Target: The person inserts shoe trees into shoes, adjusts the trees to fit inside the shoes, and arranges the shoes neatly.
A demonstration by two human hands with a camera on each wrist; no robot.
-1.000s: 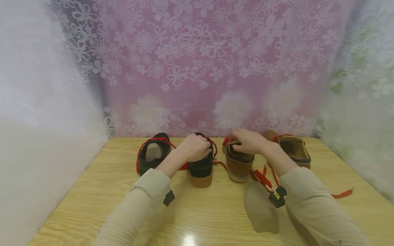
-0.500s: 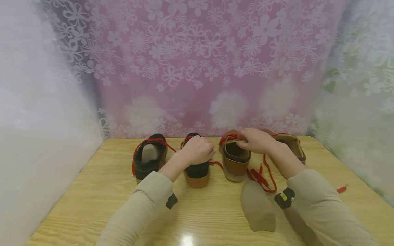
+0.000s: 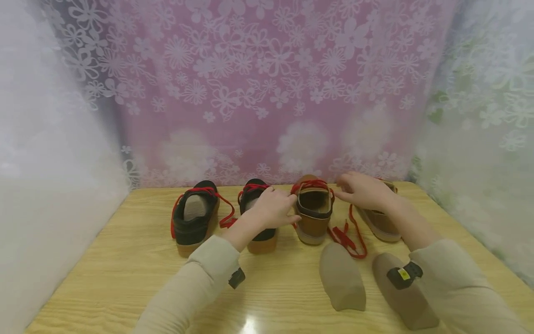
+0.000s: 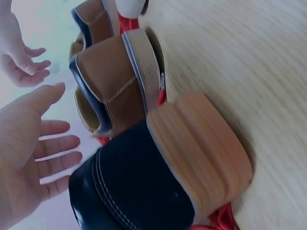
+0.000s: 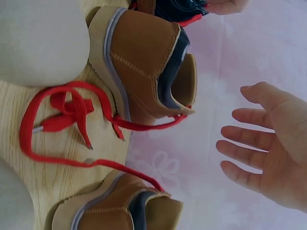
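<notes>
Fingers apart, my left hand (image 3: 273, 206) hovers over the right-hand black shoe (image 3: 263, 246), holding nothing. In the left wrist view the hand (image 4: 29, 153) is spread beside that shoe's black heel (image 4: 134, 177). My right hand (image 3: 367, 191) hangs between the left brown shoe (image 3: 313, 228) and the right brown shoe (image 3: 381, 227), partly covering the latter. The right wrist view shows its fingers (image 5: 247, 139) extended and touching nothing. Red laces (image 3: 352, 248) trail on the table between the brown shoes.
Another black shoe (image 3: 193, 227), a pale insole inside it, stands at the left. Two loose beige insoles, one (image 3: 342, 278) near the middle and one (image 3: 396, 290) beneath my right wrist, lie on the wooden table (image 3: 125, 273). A pink floral curtain (image 3: 250, 93) hangs behind.
My right hand has left the left brown shoe's opening and moved right. My left hand has shifted right over the black shoe and its fingers have spread. The head view has turned slightly right.
</notes>
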